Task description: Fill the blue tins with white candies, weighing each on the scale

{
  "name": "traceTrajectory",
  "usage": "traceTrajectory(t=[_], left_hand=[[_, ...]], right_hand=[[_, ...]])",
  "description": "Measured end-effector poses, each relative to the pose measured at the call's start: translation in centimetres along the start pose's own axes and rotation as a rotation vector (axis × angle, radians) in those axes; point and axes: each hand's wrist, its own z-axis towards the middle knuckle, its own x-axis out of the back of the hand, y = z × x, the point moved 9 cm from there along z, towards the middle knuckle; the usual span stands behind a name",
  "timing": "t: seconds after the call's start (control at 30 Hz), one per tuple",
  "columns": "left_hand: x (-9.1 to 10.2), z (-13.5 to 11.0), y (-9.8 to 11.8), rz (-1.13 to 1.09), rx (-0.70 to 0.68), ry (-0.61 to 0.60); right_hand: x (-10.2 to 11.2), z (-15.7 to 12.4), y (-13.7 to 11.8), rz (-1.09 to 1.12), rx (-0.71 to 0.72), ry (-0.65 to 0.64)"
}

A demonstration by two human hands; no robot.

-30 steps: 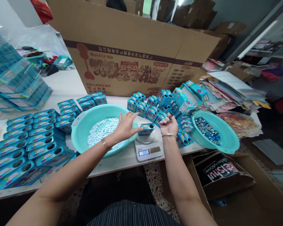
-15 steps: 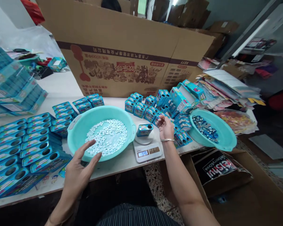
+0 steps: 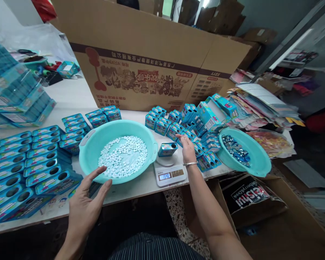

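Holds the left hand (image 3: 83, 206) open and empty, fingers spread, over the front edge of the desk (image 3: 141, 188), just short of the green basin (image 3: 95, 141) of white tablets (image 3: 124, 157). Hovers the right hand (image 3: 187, 150), loosely open, just right of the blue tin (image 3: 167, 149) standing on the scale (image 3: 170, 174) near the front edge, not touching it. Behind that hand, loose tins (image 3: 162, 125); toward the right edge, a second basin (image 3: 260, 169) of caps (image 3: 235, 150)

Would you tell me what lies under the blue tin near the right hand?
The blue tin rests on a white digital scale; its display shows, but its platform is mostly covered.
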Motion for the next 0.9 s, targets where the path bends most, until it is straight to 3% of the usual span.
traceTrajectory(t=[0.23,0.4,0.5,0.63,0.8,0.9], left_hand=[[-0.9,-0.2,0.9,0.053,-0.059,-0.069],[-3.2,1.5,5.2,0.116,-0.325,-0.169],[-6.7,2.9,9.0,0.141,-0.536,-0.264],[-13.9,4.4,12.4,0.290,-0.677,-0.410],[-22.9,5.1,12.2,0.555,-0.688,-0.585],[-25.3,4.8,12.1,0.551,-0.702,-0.644]], right_hand=[[0.8,-0.2,-0.6,0.052,-0.058,0.060],[1.4,-0.3,-0.9,0.175,-0.079,0.105],[1.6,-0.6,-0.9,0.197,-0.075,0.126],[2.2,-1.3,0.2,0.327,-0.150,0.231],[2.6,-2.8,3.1,0.533,-0.350,0.360],[2.8,-3.7,4.6,0.634,-0.442,0.390]])
